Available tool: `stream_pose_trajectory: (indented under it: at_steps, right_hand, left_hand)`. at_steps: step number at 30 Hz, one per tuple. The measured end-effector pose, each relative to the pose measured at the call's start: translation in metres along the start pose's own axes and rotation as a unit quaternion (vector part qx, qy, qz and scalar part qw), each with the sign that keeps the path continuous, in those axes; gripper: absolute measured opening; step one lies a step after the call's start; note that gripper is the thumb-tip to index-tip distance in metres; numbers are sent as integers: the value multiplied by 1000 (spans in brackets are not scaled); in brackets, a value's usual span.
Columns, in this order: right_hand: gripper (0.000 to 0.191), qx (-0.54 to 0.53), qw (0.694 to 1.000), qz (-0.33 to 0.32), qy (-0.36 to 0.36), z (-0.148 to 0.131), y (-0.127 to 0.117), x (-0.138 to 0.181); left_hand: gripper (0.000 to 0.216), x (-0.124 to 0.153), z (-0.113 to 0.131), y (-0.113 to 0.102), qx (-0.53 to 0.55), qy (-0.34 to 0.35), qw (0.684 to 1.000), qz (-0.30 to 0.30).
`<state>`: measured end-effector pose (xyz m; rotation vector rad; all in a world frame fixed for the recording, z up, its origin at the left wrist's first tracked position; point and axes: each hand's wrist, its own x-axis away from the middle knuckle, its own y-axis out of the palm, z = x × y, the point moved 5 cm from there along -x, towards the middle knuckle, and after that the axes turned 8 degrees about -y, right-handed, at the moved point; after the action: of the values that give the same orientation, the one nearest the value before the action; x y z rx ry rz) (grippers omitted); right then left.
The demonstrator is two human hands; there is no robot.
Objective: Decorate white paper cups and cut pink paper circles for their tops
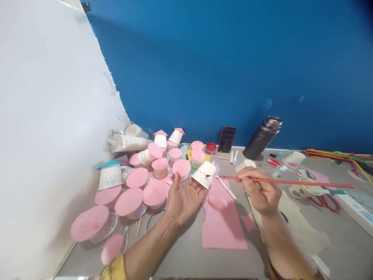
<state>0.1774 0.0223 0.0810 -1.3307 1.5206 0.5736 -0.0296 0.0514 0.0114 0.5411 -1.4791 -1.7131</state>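
A white paper cup [204,173] with small red marks rests tilted on the fingers of my left hand [184,202], its thumb raised and palm up. In my right hand [260,190] a long thin paintbrush [305,182] with a red handle is pinched between thumb and fingers. The brush's red-coated tip meets the side of the cup, or is very close to it. Below the cup lies a cut sheet of pink paper [224,229]. Left of my left hand stand several cups topped with pink paper discs [129,202].
Stacked paper cups [128,143] lie at the back left. By the blue wall are a small red paint pot [210,147], a phone [227,139] and a leaning dark flask [262,137]. Red-handled scissors [326,203], a cloth [300,221] and a white power strip [357,214] lie at the right.
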Motion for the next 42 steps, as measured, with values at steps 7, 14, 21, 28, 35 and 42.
stream_pose_trajectory:
  at_steps: [7,14,21,28,35,42]
  right_hand:
    - [17,1,992,110,69,8,-8,2]
    - [37,-33,974,-55,218,38,11,-1]
    - [47,-119,946,-89,287,48,20,6]
    - [52,-121,929,-69,342,49,25,10]
    - [43,-124,955,-25,268,35,18,-4]
    - [29,39,994,-33,99,-43,-18,-16]
  left_hand:
    - [83,1,4,2,-2,-7,1000,-11]
    - [95,6,-11,9,-26,-79,996,-40]
    - [91,13,-24,16,-76,-83,991,-72]
    - [73,22,-42,9,-281,129,949,-70]
    - [75,21,-35,8,-203,129,970,-38]
    - [76,24,-26,3,-165,168,972,-20]
